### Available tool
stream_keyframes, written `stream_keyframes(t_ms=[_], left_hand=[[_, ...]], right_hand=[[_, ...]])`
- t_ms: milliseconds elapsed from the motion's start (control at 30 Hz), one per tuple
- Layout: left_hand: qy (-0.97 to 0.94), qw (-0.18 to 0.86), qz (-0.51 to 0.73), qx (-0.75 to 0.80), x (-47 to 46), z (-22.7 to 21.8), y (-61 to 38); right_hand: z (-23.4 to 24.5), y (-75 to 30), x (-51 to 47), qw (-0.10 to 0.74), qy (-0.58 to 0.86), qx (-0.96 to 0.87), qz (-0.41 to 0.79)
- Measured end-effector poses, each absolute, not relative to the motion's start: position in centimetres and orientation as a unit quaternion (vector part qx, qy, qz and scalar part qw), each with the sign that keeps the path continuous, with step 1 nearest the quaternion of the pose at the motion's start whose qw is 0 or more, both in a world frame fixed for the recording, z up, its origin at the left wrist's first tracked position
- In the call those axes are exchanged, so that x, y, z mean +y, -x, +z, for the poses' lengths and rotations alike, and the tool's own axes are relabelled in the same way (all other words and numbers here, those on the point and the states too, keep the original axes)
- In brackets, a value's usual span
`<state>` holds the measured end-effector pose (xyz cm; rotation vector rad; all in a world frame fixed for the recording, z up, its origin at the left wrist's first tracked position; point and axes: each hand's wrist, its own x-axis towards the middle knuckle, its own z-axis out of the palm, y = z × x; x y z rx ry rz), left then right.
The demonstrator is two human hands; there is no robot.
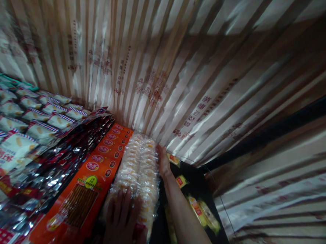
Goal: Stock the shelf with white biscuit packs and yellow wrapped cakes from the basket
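Two long rows of clear-wrapped pale round crackers (149, 172) run away from me on a dark surface. My left hand (124, 215) lies over the near part of the left row, palm down with its fingers spread. At the far right end, my right hand (164, 162) rests against the side of the right row, fingers extended and partly out of sight. Just left of the crackers is a stack of orange snack packets (106, 151), the top one with a window showing brown sticks.
Shiny dark red packets (75, 149) overlap left of the orange ones. White snack bags (14, 149) fill the far left, near a green crate edge (13, 79). Several small yellow packs (197, 210) lie right of my arm. Printed pleated sheeting (155, 62) hangs behind; a black bar (276, 125) slants across the right.
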<state>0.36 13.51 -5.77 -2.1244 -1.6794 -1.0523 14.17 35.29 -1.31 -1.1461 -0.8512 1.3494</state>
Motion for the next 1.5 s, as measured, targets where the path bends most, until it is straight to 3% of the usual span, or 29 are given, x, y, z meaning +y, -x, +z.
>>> stream_keyframes(t_ms=[500,1500], left_hand=[[0.69,0.046,-0.402,-0.6,13.1,-4.4,-0.9],[0.697,0.008,-0.385,-0.604,12.6,-3.3,0.0]], right_hand=[[-1.9,-13.8,29.4,0.576,0.497,-0.415,0.499],[-1.2,-11.8,21.7,0.599,0.515,-0.312,0.528]])
